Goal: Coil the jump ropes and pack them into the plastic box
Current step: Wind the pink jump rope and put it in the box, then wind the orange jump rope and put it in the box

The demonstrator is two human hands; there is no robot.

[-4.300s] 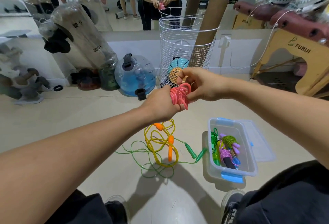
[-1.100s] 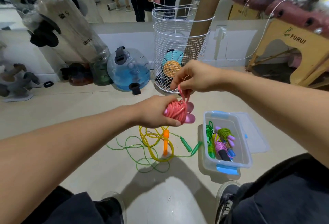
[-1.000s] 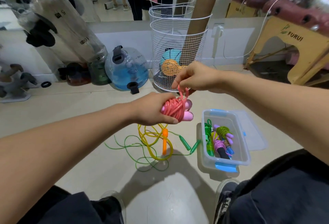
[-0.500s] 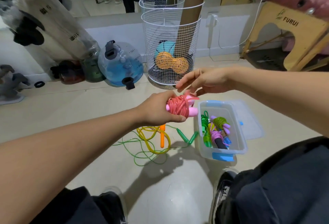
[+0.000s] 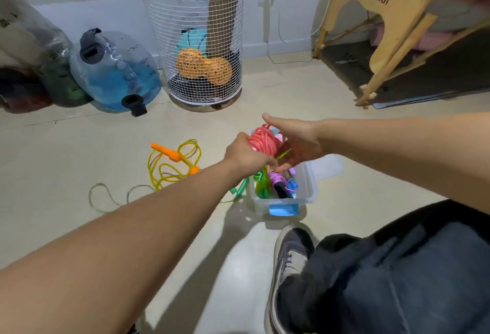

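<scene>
Centre of frame: the left hand (image 5: 245, 154) grips a coiled pink jump rope (image 5: 263, 141), fingers curled round the bundle, which sits above the far end of the plastic box (image 5: 309, 187). The right hand (image 5: 297, 142) lies just beside the bundle on its right, fingers spread and fairly straight, thumb pointing toward the upper left; it touches or nearly touches the coil (contact cannot be confirmed).

The plastic box stands on the floor at centre right, just beyond a grey shoe (image 5: 291, 254). It contains coiled ropes: a green one (image 5: 261, 187) and a purple one (image 5: 277, 178), with a dark handle showing. A blue latch (image 5: 283, 210) is on its near wall. The clear lid (image 5: 327, 166) lies on the floor to its right.

Left of centre, a yellow rope with orange handles (image 5: 172, 164) lies loose on the floor. A thin green rope (image 5: 111, 198) trails below it.

Upper centre: a white wire basket (image 5: 193, 39) holding an orange ball. Upper left: a blue water jug (image 5: 116, 73).
</scene>
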